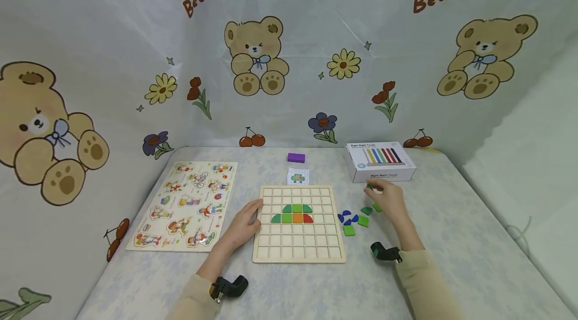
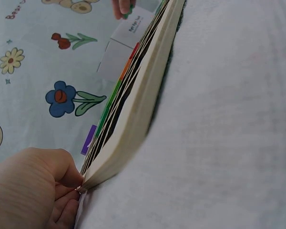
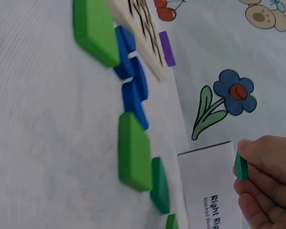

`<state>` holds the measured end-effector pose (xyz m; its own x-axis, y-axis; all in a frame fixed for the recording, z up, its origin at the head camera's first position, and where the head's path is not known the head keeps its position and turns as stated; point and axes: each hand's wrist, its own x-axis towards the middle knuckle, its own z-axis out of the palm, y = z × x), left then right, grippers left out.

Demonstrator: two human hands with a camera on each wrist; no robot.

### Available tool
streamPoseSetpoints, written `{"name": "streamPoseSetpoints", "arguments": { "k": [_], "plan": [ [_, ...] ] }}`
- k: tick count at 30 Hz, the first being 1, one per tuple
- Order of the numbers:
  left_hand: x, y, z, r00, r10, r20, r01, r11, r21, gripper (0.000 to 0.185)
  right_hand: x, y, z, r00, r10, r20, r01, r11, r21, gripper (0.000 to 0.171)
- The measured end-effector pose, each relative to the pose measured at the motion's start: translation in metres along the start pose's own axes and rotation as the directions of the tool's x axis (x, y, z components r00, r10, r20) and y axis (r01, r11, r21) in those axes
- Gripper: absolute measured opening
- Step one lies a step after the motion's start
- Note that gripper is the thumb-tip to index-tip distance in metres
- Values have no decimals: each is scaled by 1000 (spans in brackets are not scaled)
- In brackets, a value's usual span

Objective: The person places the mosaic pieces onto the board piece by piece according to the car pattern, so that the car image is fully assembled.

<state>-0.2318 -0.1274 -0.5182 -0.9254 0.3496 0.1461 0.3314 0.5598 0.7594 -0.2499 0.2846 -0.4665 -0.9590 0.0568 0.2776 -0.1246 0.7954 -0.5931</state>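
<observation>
A wooden grid board (image 1: 298, 238) lies flat, with green, orange and red pieces (image 1: 297, 217) set in two rows of its cells. My left hand (image 1: 244, 222) grips the board's left edge, and the left wrist view shows the thumb and fingers (image 2: 66, 174) pinching that rim. Right of the board, my right hand (image 1: 389, 200) is raised above the table. Between its thumb and fingers it pinches a small dark green piece (image 3: 241, 166). Below that hand lie loose green squares (image 1: 349, 230), a dark green curved piece (image 1: 366, 211) and several blue pieces (image 1: 347, 221).
Behind the board are a pattern card (image 1: 298, 176) and a purple block (image 1: 296, 158). A white box (image 1: 381, 162) printed with coloured beads stands at the back right. Left of the board lies a picture puzzle (image 1: 182, 204). Bear-print cloth (image 1: 289, 109) hangs at the table's back.
</observation>
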Motion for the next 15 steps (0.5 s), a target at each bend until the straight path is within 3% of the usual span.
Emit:
{"name": "streamPoseSetpoints", "arguments": {
  "k": [6, 11, 15],
  "plan": [
    [0, 1, -1, 1000, 0, 4, 0, 1000, -6, 57, -3, -35, -1, 997, -71, -34, 73, 995, 75, 33],
    [-1, 1, -2, 1000, -2, 13, 2, 1000, -1, 57, -10, -57, 6, 981, -188, -45, 192, 973, 125, 32],
    [0, 0, -2, 1000, -4, 13, 4, 1000, 9, 58, -15, -69, 14, 970, -239, -35, 241, 959, 152, 31]
  ]
}}
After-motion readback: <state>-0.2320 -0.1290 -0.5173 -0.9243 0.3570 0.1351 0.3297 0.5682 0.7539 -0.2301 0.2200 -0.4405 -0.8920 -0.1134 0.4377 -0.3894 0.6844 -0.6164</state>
